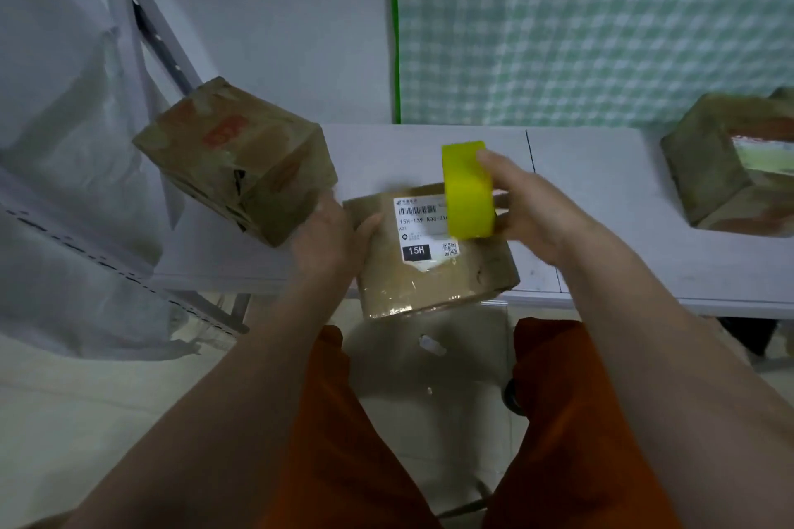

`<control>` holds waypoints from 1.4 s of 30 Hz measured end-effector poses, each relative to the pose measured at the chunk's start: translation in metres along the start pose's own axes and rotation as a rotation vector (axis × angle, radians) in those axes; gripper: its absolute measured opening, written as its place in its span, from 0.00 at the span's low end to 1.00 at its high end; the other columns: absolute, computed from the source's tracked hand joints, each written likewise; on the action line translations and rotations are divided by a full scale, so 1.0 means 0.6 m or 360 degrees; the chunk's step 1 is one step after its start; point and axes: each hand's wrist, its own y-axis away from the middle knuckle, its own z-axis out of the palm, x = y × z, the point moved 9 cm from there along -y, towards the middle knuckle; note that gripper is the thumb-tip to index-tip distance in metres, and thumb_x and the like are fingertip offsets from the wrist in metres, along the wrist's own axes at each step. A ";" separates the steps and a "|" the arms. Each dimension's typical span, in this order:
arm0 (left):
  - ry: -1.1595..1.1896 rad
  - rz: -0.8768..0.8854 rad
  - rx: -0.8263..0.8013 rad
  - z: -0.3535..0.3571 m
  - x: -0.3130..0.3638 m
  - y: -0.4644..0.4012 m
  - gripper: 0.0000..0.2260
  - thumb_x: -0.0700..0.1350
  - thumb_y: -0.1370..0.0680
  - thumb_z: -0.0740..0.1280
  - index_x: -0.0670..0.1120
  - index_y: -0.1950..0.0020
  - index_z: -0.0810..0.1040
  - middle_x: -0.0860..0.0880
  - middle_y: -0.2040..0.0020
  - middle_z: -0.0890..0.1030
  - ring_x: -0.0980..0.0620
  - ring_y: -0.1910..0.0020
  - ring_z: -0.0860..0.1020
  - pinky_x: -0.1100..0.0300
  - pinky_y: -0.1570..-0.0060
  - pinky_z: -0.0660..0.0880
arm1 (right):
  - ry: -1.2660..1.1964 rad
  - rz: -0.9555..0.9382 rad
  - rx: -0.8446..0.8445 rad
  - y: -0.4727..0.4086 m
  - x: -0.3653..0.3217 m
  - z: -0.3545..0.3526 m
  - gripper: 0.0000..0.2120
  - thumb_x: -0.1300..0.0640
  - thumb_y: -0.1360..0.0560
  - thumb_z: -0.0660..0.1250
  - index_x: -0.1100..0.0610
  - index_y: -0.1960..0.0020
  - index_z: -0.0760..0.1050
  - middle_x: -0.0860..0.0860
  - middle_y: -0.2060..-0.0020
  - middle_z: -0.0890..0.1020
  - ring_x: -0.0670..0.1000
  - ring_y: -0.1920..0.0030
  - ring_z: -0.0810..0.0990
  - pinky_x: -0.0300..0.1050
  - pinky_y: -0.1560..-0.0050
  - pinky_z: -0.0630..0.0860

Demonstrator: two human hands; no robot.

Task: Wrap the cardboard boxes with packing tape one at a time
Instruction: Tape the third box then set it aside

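A cardboard box (pixel 434 271) with a white shipping label marked 15H lies at the near edge of the white table (pixel 601 202), partly overhanging it. My left hand (pixel 328 234) grips the box's left side, thumb on its top face. My right hand (pixel 541 206) holds a yellow roll of packing tape (pixel 467 189) on edge above the box's right half, over the label. Clear tape shines on the box's front face.
Two stacked cardboard boxes (pixel 238 159) sit tilted at the table's left end. Another taped box (pixel 730 168) stands at the right. A metal rack with a plastic sheet (pixel 73 185) is on the left. A green checked cloth (pixel 601 21) hangs behind the table.
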 end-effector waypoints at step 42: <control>-0.0941 0.0698 -0.0277 0.167 0.136 -0.001 0.51 0.74 0.29 0.59 0.46 0.21 0.37 0.39 0.22 0.39 0.35 0.23 0.40 0.36 0.27 0.44 | 0.0212 -0.0054 0.0601 0.047 0.043 -0.050 0.18 0.43 0.27 0.69 0.59 0.61 0.76 0.56 0.66 0.80 0.54 0.66 0.79 0.47 0.61 0.76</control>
